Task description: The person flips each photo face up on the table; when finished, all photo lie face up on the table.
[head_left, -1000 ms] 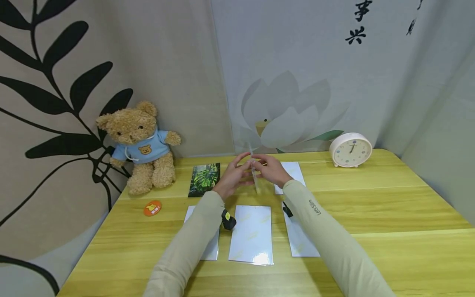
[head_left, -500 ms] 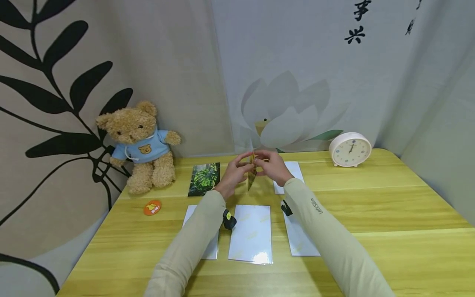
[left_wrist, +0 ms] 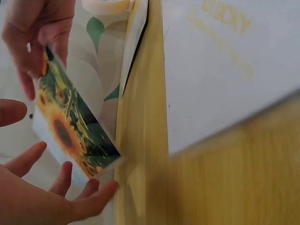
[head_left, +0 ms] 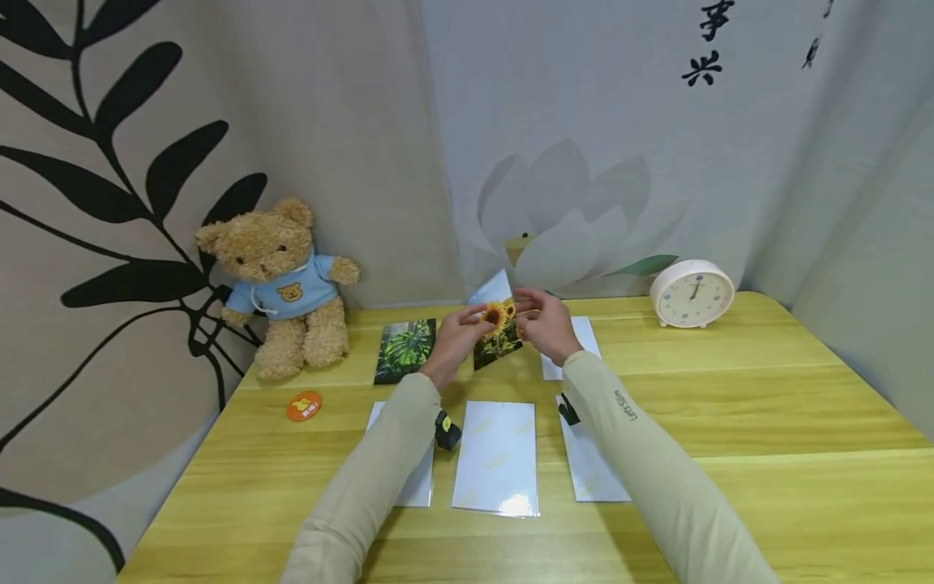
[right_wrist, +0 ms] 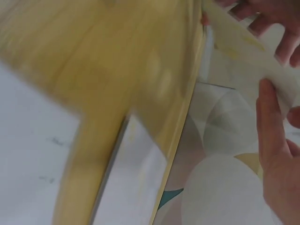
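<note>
A sunflower photo card (head_left: 499, 320) is held up above the far middle of the table, its picture side turned toward the head camera. My right hand (head_left: 547, 326) pinches it at its right side. My left hand (head_left: 458, 337) is at the opposite side, thumb and fingertips overlapping the edge in the head view. Seen from the left wrist, the left hand (left_wrist: 51, 192) has its fingers spread around the card (left_wrist: 63, 129), with the thumb apart from it. The right wrist view shows the card's pale back (right_wrist: 243, 47) and the right index finger against it.
A leaf photo card (head_left: 404, 350) lies left of the hands. White-backed cards (head_left: 496, 454) lie in a front row, another (head_left: 576, 341) behind the right forearm. A teddy bear (head_left: 284, 292), an orange round badge (head_left: 303, 405) and a white clock (head_left: 691, 294) stand or lie around.
The sunflower card has turned from edge-on between the fingers to showing its picture side. The hands have spread slightly apart. The cards on the table stay put.
</note>
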Demonstrator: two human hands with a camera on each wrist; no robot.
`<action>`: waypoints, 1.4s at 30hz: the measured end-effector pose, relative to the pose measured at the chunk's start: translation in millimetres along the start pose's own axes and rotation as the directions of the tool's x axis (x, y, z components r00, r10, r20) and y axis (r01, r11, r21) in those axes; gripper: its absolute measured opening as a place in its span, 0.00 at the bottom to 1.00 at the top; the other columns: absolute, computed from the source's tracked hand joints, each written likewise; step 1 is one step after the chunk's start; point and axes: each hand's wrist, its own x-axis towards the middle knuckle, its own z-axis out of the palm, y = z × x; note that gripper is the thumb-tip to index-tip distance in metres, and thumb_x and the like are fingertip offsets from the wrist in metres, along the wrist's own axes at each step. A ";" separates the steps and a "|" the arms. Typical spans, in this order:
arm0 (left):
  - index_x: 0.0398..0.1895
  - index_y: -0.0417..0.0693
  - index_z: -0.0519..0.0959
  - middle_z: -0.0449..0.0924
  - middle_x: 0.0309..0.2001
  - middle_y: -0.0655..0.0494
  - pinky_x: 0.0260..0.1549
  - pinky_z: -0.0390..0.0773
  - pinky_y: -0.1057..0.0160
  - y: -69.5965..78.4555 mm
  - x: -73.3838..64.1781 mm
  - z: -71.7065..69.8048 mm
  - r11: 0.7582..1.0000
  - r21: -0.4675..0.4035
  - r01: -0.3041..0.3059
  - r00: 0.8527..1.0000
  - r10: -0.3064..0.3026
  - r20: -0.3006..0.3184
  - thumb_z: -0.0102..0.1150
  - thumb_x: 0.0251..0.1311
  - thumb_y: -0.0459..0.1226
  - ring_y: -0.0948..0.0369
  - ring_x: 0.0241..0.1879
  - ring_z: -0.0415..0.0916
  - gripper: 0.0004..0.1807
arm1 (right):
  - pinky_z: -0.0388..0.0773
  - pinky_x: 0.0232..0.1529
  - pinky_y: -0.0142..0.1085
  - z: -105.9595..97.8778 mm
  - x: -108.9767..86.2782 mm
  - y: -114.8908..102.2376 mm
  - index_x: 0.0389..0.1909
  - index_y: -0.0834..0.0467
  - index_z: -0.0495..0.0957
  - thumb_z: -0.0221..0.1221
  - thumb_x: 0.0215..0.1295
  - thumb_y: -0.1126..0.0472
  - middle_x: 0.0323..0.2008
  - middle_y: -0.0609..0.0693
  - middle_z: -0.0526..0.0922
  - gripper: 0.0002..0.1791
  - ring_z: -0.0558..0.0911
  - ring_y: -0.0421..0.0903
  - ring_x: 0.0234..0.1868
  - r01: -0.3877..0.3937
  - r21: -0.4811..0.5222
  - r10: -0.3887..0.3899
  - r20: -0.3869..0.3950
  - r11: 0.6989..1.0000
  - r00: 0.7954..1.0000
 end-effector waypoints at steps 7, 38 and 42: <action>0.71 0.55 0.71 0.62 0.73 0.43 0.60 0.75 0.47 -4.2 -1.5 -7.4 1.000 -0.010 -0.018 1.000 0.018 -0.013 0.61 0.66 0.40 0.49 0.62 0.71 0.30 | 0.79 0.32 0.32 -2.9 -3.9 11.6 0.68 0.60 0.73 0.54 0.64 0.75 0.56 0.61 0.81 0.29 0.85 0.58 0.50 0.020 -0.057 -0.026 -0.101 0.998 0.995; 0.69 0.43 0.69 0.75 0.65 0.43 0.58 0.77 0.44 -9.0 -5.7 -23.2 0.997 -0.061 -0.046 0.990 0.037 -0.137 0.54 0.66 0.30 0.48 0.58 0.76 0.26 | 0.83 0.56 0.44 5.5 -4.4 21.3 0.62 0.62 0.77 0.60 0.66 0.72 0.56 0.61 0.83 0.22 0.83 0.56 0.57 -0.092 -0.015 0.089 -0.150 0.996 0.985; 0.70 0.42 0.68 0.75 0.64 0.41 0.60 0.76 0.46 -12.5 -6.2 -29.8 1.000 -0.012 -0.016 0.996 0.015 -0.087 0.52 0.69 0.33 0.49 0.61 0.75 0.25 | 0.81 0.58 0.44 4.7 -5.5 20.2 0.68 0.62 0.71 0.55 0.72 0.67 0.60 0.63 0.80 0.24 0.81 0.57 0.60 -0.148 0.050 0.152 -0.075 0.988 0.986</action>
